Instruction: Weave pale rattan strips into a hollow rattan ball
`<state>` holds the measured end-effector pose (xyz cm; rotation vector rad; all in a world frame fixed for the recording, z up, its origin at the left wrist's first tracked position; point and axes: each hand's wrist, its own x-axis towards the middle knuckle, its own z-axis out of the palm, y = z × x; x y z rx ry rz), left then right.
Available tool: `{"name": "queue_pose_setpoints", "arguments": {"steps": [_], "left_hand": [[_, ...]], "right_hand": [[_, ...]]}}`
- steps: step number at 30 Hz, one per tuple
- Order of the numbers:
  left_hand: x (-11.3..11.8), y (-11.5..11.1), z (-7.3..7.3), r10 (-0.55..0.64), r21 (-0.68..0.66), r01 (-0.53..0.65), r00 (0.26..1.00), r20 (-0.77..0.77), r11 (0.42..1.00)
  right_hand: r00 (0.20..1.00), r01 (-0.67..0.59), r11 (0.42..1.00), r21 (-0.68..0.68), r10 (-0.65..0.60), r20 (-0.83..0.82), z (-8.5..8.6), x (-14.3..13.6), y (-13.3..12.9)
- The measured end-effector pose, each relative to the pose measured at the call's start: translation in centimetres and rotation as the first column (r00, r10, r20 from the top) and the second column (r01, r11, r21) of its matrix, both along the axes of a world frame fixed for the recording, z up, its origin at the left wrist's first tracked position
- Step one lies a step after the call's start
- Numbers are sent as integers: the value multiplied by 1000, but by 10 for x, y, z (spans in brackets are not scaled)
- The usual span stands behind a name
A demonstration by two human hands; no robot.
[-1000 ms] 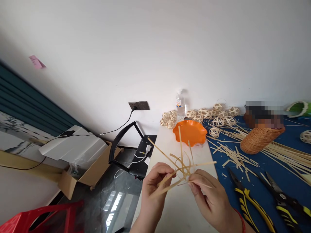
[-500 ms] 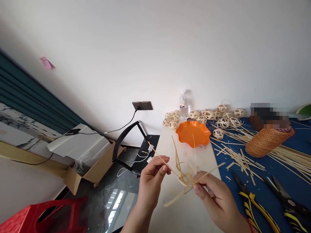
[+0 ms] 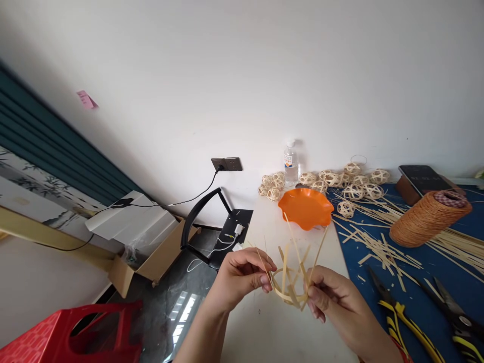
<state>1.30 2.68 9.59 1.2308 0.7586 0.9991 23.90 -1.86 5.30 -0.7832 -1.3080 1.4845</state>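
Observation:
Between my two hands, above the white table (image 3: 257,333), is a partly woven piece of bamboo strips (image 3: 290,297). Its lower part curves round in a ring, and several loose strip ends stick up from it. My left hand (image 3: 242,277) pinches its left side between thumb and fingers, with thin strips rising beside the fingertips. On the right side, my right hand (image 3: 336,302) grips the ring and a long upright strip between thumb and forefinger. Behind the piece sits an orange wavy-edged dish (image 3: 305,206).
Several woven balls (image 3: 353,191) lie along the wall near a water bottle (image 3: 291,164). On the blue mat are loose bamboo strips (image 3: 381,252), a twine spool (image 3: 427,222), a phone (image 3: 423,179), pliers (image 3: 395,312) and shears (image 3: 454,312). A black chair (image 3: 200,222) and red stool (image 3: 71,327) stand left.
The woven piece has turned, so its ring shape shows with more strip ends upright. My left hand has moved in from a loose strip to the ring's left side. The view has shifted slightly.

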Motion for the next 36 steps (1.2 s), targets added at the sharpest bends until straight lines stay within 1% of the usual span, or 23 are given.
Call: {"name": "queue_pose_setpoints", "arguments": {"steps": [3,7,10,13,15,18,22,24,27,30,32,36], "left_hand": [[2,-1,-1,25,-4,-24,1000,17,1000],[7,-6,-1,117,10,-118,992,53,993],[10,-10,-1,214,87,-210,976,-44,974],[12,-15,-2,280,170,-253,946,-163,952],[12,-17,-4,303,189,-270,937,-173,944],[13,-21,-6,326,179,-299,933,-151,937],[15,-25,-5,361,182,-326,908,-214,928],[18,-26,-3,391,186,-354,889,-238,917],[22,-26,-2,446,188,-407,854,-268,894],[26,-27,-7,498,205,-455,822,-276,866],[27,-27,-12,515,212,-472,815,-266,856],[27,-27,-20,526,193,-491,818,-233,849]], "right_hand": [[991,37,991,132,-53,119,3,0,-1],[962,83,938,338,-164,219,4,-1,-4],[942,101,884,456,-232,241,2,-2,-5],[923,104,838,536,-281,261,1,-4,-5],[916,97,811,576,-300,268,-1,-4,-6],[905,85,786,612,-318,283,-2,-4,-8],[869,77,750,657,-373,324,0,-4,-9],[844,73,718,692,-415,341,2,-5,-10],[798,56,641,765,-489,352,5,-6,-10],[751,0,560,828,-547,370,5,-5,-11],[729,-24,528,849,-572,376,4,-5,-12],[713,-14,509,860,-598,365,5,-6,-13]]}}
